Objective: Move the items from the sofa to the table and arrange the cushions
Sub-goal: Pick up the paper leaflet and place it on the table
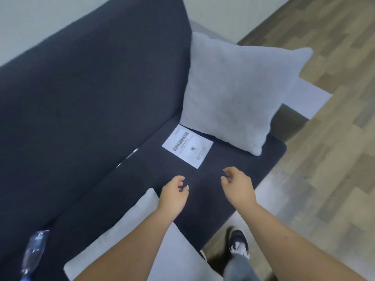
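A dark sofa [85, 102] fills the left of the view. On its seat lies a white printed paper [187, 146], just in front of a light grey cushion [237, 94] that leans at the sofa's right end. A second light cushion [125, 232] lies flat on the seat, partly under my left forearm. A clear plastic bottle [34, 252] lies on the seat at the lower left, blurred. My left hand [174, 191] and my right hand [237, 183] hover over the seat short of the paper, fingers loosely curled and apart, holding nothing.
Wood-look floor [324, 159] runs along the right. A light flat surface [304, 98] shows behind the upright cushion. My shoe [239, 244] stands on the floor by the sofa's front edge. Something small glints in the gap between seat and backrest [127, 157].
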### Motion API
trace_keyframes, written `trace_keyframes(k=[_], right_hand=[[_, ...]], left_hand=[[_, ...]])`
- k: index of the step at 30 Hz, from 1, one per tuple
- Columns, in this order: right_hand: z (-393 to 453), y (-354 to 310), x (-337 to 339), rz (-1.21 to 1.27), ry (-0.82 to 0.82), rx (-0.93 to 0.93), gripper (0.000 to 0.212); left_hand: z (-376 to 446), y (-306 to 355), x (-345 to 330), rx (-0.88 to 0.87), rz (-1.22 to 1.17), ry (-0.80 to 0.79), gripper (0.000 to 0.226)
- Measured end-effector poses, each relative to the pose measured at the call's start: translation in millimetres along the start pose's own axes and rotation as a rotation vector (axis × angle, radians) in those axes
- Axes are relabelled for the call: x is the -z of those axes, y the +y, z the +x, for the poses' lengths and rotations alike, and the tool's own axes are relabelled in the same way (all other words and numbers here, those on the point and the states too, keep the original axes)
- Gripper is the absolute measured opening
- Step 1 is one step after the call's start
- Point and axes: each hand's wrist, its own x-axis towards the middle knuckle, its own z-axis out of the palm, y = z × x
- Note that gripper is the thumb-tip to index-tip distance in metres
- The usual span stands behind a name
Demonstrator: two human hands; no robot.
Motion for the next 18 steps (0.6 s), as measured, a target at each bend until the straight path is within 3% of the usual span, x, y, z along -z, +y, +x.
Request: trace_keyframes(k=[6, 13, 15, 18], right_hand=[[88, -15, -42, -0.023, -0.106, -0.005, 0.038], [187, -22, -74, -0.159, -0.229, 0.087, 0.041], [204, -23, -77, -0.216, -0.311, 0.091, 0.044], [221, -21, -80, -0.242, -0.356, 0.122, 0.043]], left_hand=[[57, -22, -7, 0.136, -0.085, 0.033, 0.032], [124, -14, -37, 0.151, -0.097, 0.01, 0.037], [143, -5, -43, 0.229, -0.21, 0.032, 0.04], [164, 7, -52, 0.466, -0.577, 0.096, 0.051]])
